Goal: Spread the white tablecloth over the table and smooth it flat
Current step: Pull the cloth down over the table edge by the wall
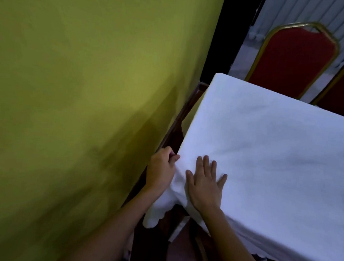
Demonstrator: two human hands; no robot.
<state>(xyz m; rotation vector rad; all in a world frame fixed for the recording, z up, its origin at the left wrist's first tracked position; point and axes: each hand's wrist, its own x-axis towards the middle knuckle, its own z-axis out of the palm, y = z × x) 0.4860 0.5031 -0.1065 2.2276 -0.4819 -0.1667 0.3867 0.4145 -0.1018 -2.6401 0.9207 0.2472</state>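
Two hands working | left hand point(160, 171) grip pinching white tablecloth point(267, 149) edge at 9 o'clock | right hand point(205, 185) pressing open, flat | advice: be tugging edge taut while sweeping toward 3 o'clock

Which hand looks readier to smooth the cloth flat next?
The right hand: it lies open, palm down on the white tablecloth. The left hand is curled at the cloth's edge.

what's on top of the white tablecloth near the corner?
The right hand lies flat on the tablecloth; the left hand grips its edge. The table beneath is covered.
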